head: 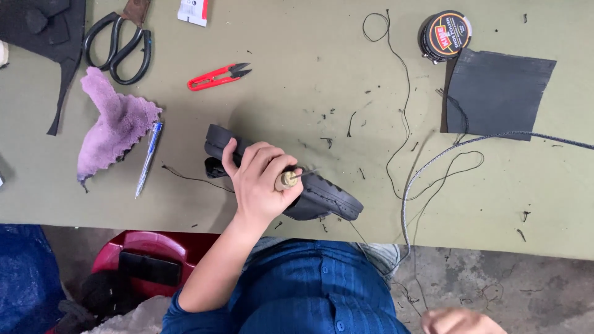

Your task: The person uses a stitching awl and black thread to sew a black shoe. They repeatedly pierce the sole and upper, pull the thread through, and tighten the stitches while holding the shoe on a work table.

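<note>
My left hand [260,182] is closed around a wooden-handled awl [286,180], whose metal tip points right over a black shoe [322,198]. The hand also rests on the shoe, which lies on its side at the near edge of the olive table [297,93]. A thin black thread [402,124] runs from the shoe area across the table. My right hand [461,321] shows only partly at the bottom edge, below the table and blurred; whether it grips anything cannot be made out.
Red thread snips [218,75], black shears [119,46], a purple cloth [114,124] and a pen [148,158] lie at the left. A polish tin [444,35] and black leather sheet [498,93] are at the back right. A grey cord [427,170] curves off the edge. A red stool [145,253] stands below.
</note>
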